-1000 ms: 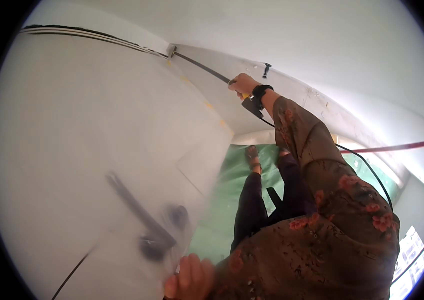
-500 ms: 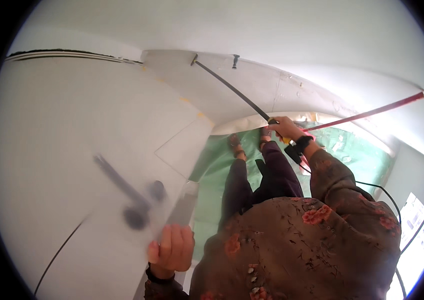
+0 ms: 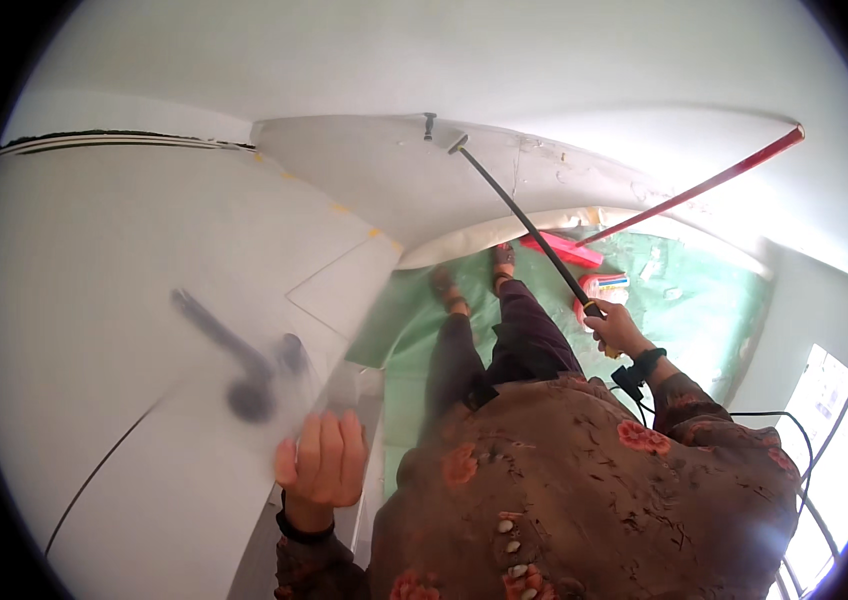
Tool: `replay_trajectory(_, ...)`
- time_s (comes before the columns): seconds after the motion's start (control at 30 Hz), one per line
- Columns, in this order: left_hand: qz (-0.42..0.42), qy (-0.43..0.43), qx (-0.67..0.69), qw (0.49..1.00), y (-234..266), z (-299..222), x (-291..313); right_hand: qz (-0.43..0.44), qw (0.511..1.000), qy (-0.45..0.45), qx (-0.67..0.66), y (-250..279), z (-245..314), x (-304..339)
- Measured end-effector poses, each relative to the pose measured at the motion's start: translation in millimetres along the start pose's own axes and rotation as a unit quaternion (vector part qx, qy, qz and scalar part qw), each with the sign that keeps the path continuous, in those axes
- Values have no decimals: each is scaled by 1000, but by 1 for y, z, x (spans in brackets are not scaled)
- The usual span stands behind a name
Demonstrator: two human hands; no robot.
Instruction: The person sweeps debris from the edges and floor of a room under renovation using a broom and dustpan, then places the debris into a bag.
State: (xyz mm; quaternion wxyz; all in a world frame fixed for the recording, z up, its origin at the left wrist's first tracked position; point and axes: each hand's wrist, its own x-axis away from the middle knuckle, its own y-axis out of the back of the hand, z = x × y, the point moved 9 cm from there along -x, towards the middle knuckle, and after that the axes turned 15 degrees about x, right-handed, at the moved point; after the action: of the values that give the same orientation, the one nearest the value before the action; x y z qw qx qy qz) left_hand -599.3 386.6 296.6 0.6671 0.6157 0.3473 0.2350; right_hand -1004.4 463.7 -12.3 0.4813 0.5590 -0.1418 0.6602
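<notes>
right hand (image 3: 616,330) closed round 1 long pole (image 3: 519,215); flat head (image 3: 457,143) up at far wall (image 3: 364,175), contact unclear. left hand (image 3: 324,460) curled, can't tell if gripping. wall partly plain, rough patches (image 3: 544,150) left, seemingly unfinished.

Head fisheye, looking steeply down
From the wearer's head, my left-side lens faces down over the floral shirt (image 3: 544,470), close at the lower edge; the green floor sheet (image 3: 689,325) lies farther off, and straight edges bow toward the dark round rim.
</notes>
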Motion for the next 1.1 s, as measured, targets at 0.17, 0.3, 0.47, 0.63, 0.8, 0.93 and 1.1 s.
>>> replay_trajectory(0.17,-4,-12,5,1000,1,-2,-9,27,999,17,28,0,1,0)
replay_trajectory(0.3,8,-24,-10,1000,-3,-5,-14,31,986,150,65,-23,58,-59)
replay_trajectory(0.47,8,-29,-5,1000,-6,-7,-23,-111,916,341,183,-43,129,-118)
replay_trajectory(0.63,1,-43,4,999,-7,-10,-32,10,990,129,53,-27,49,-94)
replay_trajectory(0.8,-21,-53,8,998,-4,-13,-40,-36,996,49,64,22,-4,-18)
replay_trajectory(0.93,-15,-51,24,998,-6,-14,-48,-20,996,-15,85,41,-21,5)
replay_trajectory(1.1,-8,-46,26,999,-9,-16,-59,-14,992,107,72,25,14,-45)
